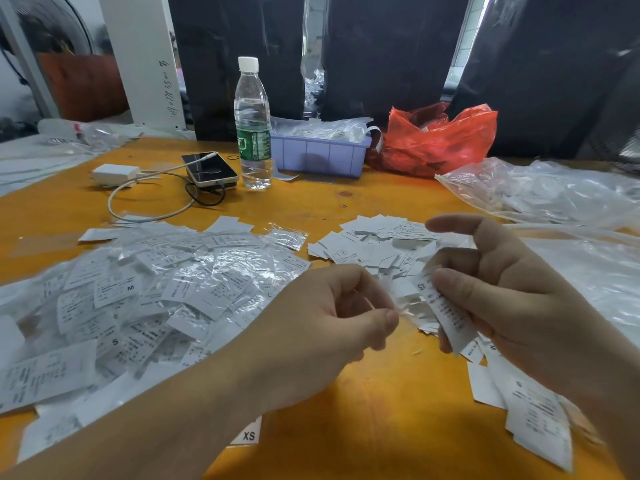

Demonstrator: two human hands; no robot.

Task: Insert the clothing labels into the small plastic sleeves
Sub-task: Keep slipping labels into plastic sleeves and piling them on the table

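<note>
White printed label (446, 311) pinched in right hand (502, 289), slightly curled

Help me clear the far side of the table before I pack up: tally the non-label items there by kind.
Clear plastic water bottle with white cap: 1
Smartphone with dark screen: 1
White charger block: 1
Lilac plastic tray: 1
Red plastic bag: 1
Total: 5

Glossy crinkled plastic sleeves (194, 271) cover matt paper labels (374, 244) on the smooth orange table (363, 393); far off, a clear plastic bottle (252, 123).
</note>
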